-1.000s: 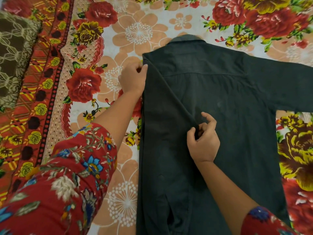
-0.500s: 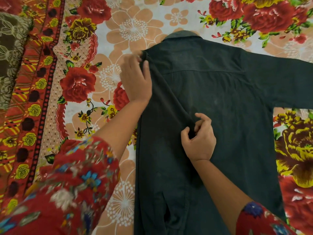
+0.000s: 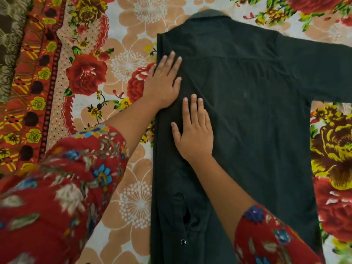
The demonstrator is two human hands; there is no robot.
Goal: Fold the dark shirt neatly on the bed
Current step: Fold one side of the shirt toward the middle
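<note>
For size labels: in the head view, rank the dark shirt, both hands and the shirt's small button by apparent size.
1. dark shirt
2. left hand and right hand: about alike, not ranked apart
3. small button

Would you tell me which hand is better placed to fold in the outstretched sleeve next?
Right, probably. The right hand lies flat nearer the outstretched sleeve; the left hand presses the folded edge of the dark shirt.
</note>
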